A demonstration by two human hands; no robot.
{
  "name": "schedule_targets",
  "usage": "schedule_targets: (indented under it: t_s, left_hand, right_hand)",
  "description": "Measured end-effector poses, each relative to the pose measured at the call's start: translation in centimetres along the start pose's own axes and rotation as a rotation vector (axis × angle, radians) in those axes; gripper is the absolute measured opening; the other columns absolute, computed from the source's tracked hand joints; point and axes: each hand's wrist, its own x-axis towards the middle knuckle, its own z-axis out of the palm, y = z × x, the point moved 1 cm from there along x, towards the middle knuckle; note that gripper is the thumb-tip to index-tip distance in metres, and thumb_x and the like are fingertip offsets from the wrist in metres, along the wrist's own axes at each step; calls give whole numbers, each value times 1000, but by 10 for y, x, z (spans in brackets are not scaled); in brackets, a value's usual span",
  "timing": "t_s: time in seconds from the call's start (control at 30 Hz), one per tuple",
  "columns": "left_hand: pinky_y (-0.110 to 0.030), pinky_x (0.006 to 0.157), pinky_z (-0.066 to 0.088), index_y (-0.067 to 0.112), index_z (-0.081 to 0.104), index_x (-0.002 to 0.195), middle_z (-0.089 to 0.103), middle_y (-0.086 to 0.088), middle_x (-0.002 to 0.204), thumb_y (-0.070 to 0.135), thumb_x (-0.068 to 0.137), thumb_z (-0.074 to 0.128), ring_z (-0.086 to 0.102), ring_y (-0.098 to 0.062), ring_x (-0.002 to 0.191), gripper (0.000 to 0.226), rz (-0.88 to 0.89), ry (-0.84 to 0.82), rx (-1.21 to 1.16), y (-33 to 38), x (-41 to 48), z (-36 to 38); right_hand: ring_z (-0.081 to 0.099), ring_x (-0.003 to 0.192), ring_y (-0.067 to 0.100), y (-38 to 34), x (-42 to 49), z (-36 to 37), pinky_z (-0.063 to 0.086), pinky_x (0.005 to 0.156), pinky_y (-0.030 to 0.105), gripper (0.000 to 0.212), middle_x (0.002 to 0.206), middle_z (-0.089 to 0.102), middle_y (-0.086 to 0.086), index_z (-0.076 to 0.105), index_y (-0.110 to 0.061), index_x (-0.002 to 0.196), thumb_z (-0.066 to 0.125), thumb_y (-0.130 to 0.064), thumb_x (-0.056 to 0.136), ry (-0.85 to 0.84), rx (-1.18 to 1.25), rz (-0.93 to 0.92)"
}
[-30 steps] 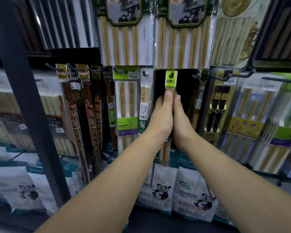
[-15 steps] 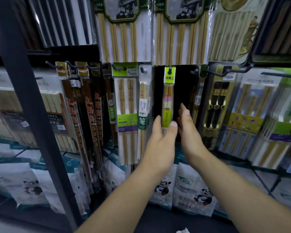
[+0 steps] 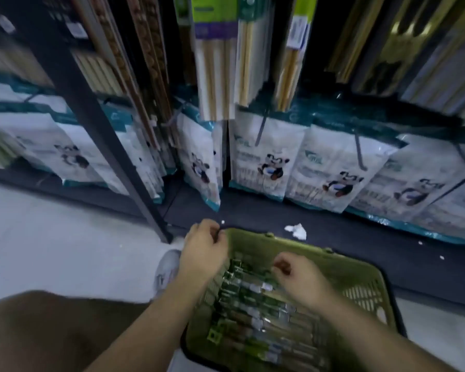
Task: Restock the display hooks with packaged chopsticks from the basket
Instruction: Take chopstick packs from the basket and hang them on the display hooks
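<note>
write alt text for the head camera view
Two hands hover over a green basket of packaged chopsticks on the floor: the left hand at its far rim, the right hand above the packs, both curled. Behind it, panda-printed bags line a low shelf under hanging packs.

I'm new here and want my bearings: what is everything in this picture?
basket: one, green, on the floor.
packaged chopsticks: many, green-labelled, in the basket.
hanging packs: several, pale wood, on the rack above.
panda bags: several, white and teal, bottom shelf.
paper scrap: one, white, beyond the basket.
shelf post: one, dark, left.
shoe: one, pale, left of the basket.
left hand: one, fingers curled, at the basket rim.
right hand: one, fingers curled, over the packaged chopsticks.
</note>
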Motion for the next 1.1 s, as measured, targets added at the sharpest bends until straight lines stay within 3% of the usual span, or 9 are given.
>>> schedule_targets:
  t_s: [0.17, 0.37, 0.43, 0.5, 0.6, 0.8, 0.87, 0.97, 1.1]
  left_hand:
    - [-38, 82, 41, 9, 60, 115, 66, -18, 115, 38, 102, 54, 61, -38, 107, 32, -260, 28, 2, -80, -18, 23]
    - [-30, 88, 30, 13, 57, 129, 62, -14, 131, 49, 109, 39, 55, -34, 127, 45, -312, -91, -92, -128, -43, 45]
    - [-30, 87, 31, 15, 58, 120, 64, -3, 118, 50, 108, 40, 57, -30, 119, 40, -315, -72, -113, -133, -44, 50]
    - [-33, 84, 33, 21, 54, 102, 61, 12, 94, 52, 107, 40, 57, -25, 103, 35, -316, -70, -110, -135, -42, 52]
    - [-32, 86, 32, 30, 50, 102, 50, 24, 84, 57, 104, 40, 50, -15, 94, 29, -320, -55, -89, -138, -38, 54]
    - [-28, 91, 31, 29, 56, 124, 45, 33, 82, 60, 102, 43, 45, 0, 78, 41, -310, -38, -116, -137, -38, 56]
    - [-30, 91, 37, 30, 56, 121, 57, 27, 89, 62, 100, 43, 53, 6, 84, 41, -293, -60, -127, -137, -38, 55]
    - [-38, 91, 47, 28, 58, 116, 70, 11, 101, 62, 98, 44, 65, -12, 97, 40, -294, -82, -141, -137, -37, 53]
    - [-40, 91, 50, 25, 58, 118, 71, 4, 103, 58, 100, 46, 66, -16, 97, 39, -280, -88, -138, -135, -38, 52]
  right_hand:
    - [67, 92, 23, 58, 2, 79, 51, 75, 31, 11, 101, 73, 2, 70, -23, 100, 61, -20, 95, -267, -160, 123]
    - [65, 88, 30, 98, -8, 131, 47, 70, 35, 11, 92, 68, 8, 60, -26, 87, 58, -21, 97, -480, -255, 117]
    - [65, 94, 30, 104, -11, 139, 51, 78, 36, 7, 101, 69, 8, 65, -22, 100, 60, -25, 96, -526, -303, 103]
    - [65, 103, 28, 108, -12, 142, 53, 85, 34, 25, 115, 69, 7, 66, -23, 117, 67, -32, 93, -546, -359, 89]
    - [63, 110, 27, 113, -15, 147, 52, 91, 35, 42, 124, 66, 6, 64, -25, 128, 72, -39, 89, -544, -430, 60]
    - [62, 106, 26, 124, -20, 159, 38, 75, 27, 26, 114, 64, 3, 67, -26, 116, 71, -28, 90, -528, -422, 52]
    - [56, 112, 26, 125, -20, 158, 42, 80, 29, 31, 117, 58, 3, 68, -26, 121, 70, -29, 90, -473, -443, 34]
    - [46, 121, 26, 124, -18, 156, 44, 95, 34, 42, 126, 52, 2, 63, -25, 129, 72, -33, 88, -424, -444, 27]
    - [57, 109, 25, 122, -16, 159, 47, 84, 33, 46, 124, 60, 4, 55, -24, 124, 75, -38, 86, -490, -421, 38]
